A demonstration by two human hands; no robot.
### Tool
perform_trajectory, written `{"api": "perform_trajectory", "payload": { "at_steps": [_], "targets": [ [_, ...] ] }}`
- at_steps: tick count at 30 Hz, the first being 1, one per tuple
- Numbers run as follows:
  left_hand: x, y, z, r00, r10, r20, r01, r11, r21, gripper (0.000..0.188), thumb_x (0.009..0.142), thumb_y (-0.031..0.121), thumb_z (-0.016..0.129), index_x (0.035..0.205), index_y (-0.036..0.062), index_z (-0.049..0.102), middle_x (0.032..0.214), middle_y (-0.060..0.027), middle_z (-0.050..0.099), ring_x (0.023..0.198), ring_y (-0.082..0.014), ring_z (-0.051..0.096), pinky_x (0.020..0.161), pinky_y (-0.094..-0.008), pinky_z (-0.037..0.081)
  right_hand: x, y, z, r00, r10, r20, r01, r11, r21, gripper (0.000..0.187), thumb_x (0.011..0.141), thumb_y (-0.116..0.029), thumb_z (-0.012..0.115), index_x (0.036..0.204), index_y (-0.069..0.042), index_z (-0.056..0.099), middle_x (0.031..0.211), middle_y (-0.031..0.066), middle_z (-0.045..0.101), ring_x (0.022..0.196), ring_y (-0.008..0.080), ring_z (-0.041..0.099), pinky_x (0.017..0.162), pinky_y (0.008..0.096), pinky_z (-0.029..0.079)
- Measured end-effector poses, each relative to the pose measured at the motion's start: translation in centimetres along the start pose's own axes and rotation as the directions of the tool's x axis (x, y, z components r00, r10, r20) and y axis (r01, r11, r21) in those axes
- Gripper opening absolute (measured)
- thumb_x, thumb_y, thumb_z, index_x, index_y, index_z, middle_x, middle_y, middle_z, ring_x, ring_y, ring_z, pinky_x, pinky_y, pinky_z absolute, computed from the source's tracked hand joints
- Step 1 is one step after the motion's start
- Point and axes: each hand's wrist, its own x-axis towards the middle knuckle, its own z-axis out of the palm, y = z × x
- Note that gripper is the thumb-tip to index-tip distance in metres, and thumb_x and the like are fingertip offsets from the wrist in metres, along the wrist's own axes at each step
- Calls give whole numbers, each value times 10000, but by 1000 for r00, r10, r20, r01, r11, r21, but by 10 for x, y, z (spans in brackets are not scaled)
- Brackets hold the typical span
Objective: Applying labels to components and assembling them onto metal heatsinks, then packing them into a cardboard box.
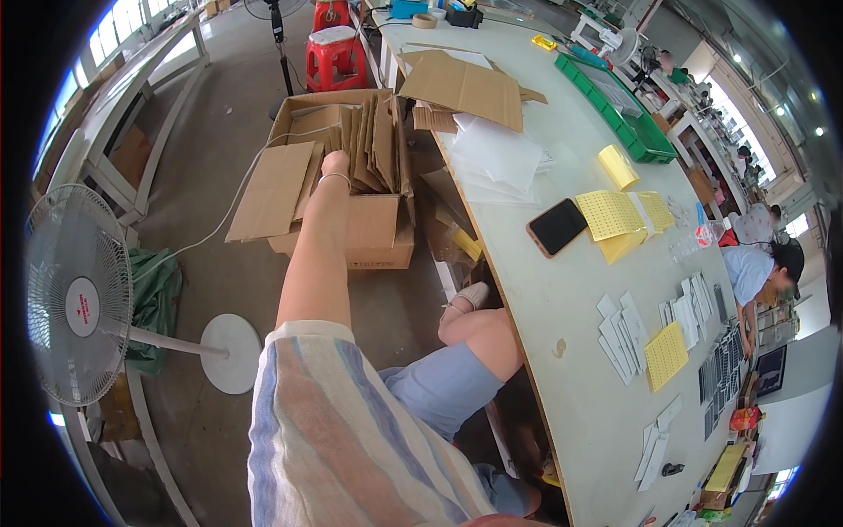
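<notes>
My left hand (pixel 335 164) reaches down into an open cardboard box (pixel 379 256) on the floor beside the table. Its fingers are hidden among the cardboard, so I cannot see whether they grip anything. Right against the hand, on its left, are flat cardboard sheets (pixel 271 193) that slant out over the box's side. To its right, more cardboard pieces (pixel 379 145) stand on edge, packed close together in the box. My right hand is not in view.
A white table (pixel 562 290) runs along my right, bearing cardboard (pixel 465 86), white sheets (pixel 496 154), a phone (pixel 557 227), yellow sheets (pixel 615 215) and a green tray (pixel 615 114). Left stands a fan (pixel 81 299) with its cable crossing toward the box. Red stools (pixel 335 63) stand behind. Someone works across the table.
</notes>
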Motion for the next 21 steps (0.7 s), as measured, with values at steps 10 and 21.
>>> {"api": "perform_trajectory", "payload": {
  "at_steps": [10, 21],
  "targets": [
    [11, 3, -4, 995, 81, 63, -94, 962, 255, 398, 922, 269, 420, 1192, 63, 628, 1312, -137, 553, 1240, -287, 510, 1005, -403, 426, -13, -15, -12, 1000, -5, -21, 5, 1000, 3, 126, 841, -46, 588, 854, 17, 697, 829, 185, 681, 761, 343, 650, 751, 421, 531],
    [-64, 33, -10, 993, -86, -75, 88, 996, 27, 397, 930, 236, 395, 1204, 63, 626, 1310, -130, 559, 1231, -284, 521, 997, -391, 427, -14, -37, -24, 999, -27, -33, 25, 997, -68, 114, 843, -32, 591, 852, 15, 694, 818, 182, 679, 742, 335, 645, 734, 414, 528]
  ]
}}
